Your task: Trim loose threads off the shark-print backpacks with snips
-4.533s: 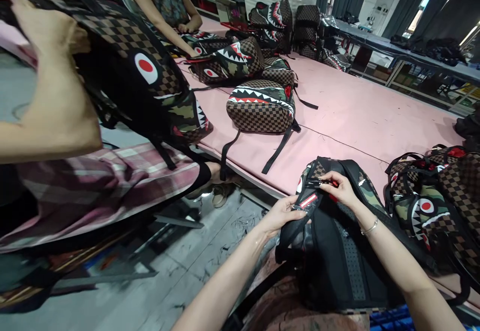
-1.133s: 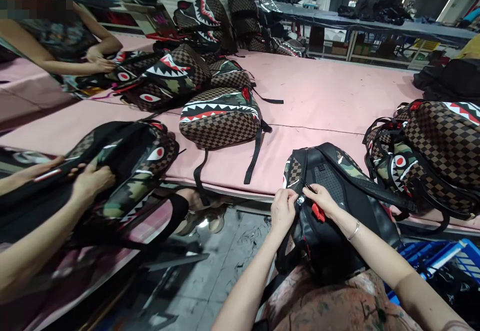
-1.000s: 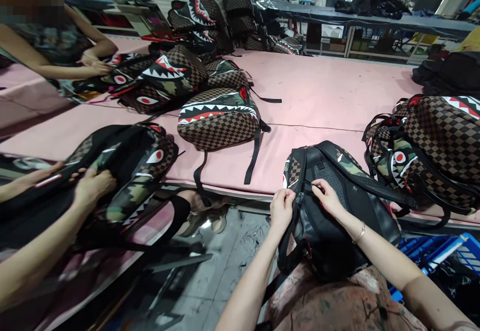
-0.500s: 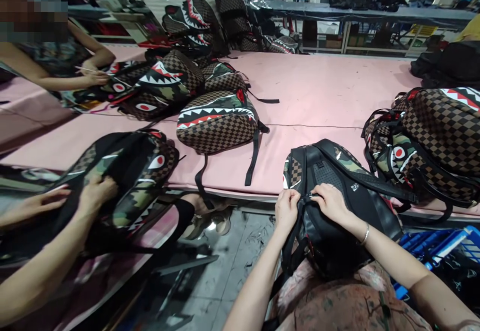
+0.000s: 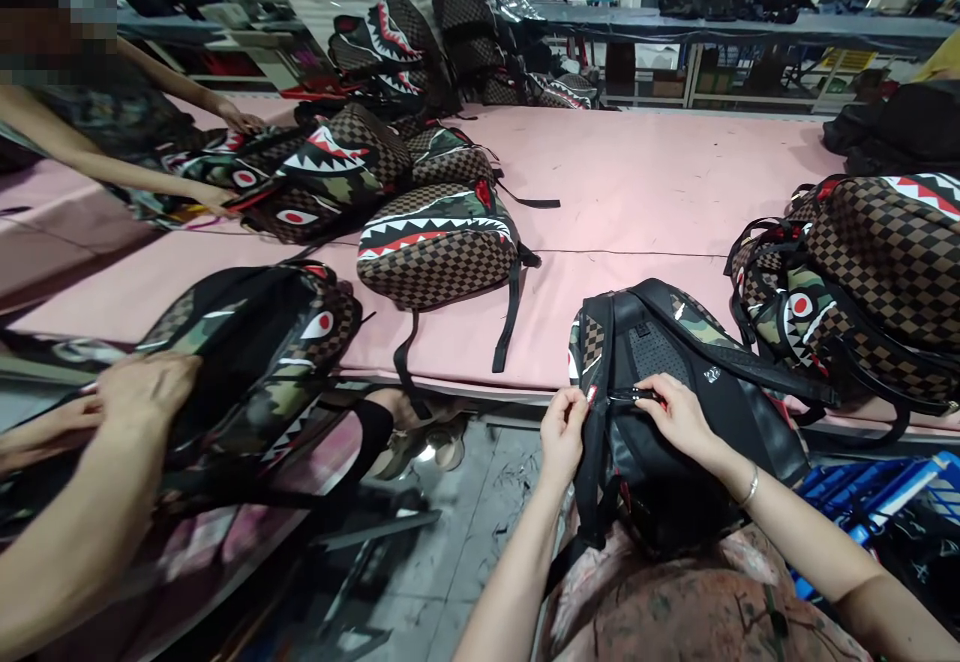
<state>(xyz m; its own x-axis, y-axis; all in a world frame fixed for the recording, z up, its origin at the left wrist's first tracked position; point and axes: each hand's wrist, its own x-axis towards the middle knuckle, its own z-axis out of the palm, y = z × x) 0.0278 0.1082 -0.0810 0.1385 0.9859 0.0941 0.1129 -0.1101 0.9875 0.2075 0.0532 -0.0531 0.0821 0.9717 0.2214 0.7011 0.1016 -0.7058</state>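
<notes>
A black backpack [image 5: 675, 422] with camouflage and brown checkered parts leans from the pink table's edge onto my lap, its strap side up. My left hand [image 5: 564, 430] is closed in a pinch on a small red tag at the backpack's left strap. To its right, my right hand [image 5: 679, 417] pinches a black zipper pull at the upper part of the backpack. A short dark strip spans the space between my two hands.
The pink table [image 5: 615, 182] carries a checkered shark-mouth backpack [image 5: 439, 247] in the middle and a stack [image 5: 885, 272] at right. At left, a co-worker's hands work on another backpack [image 5: 247, 342]. Another person reaches over bags farther back. A blue cart [image 5: 900, 502] stands lower right.
My hands have moved apart, the left one slightly left and the right one to the right. The nearer co-worker's hand has shifted left, and the farther person's arms now reach over the bags.
</notes>
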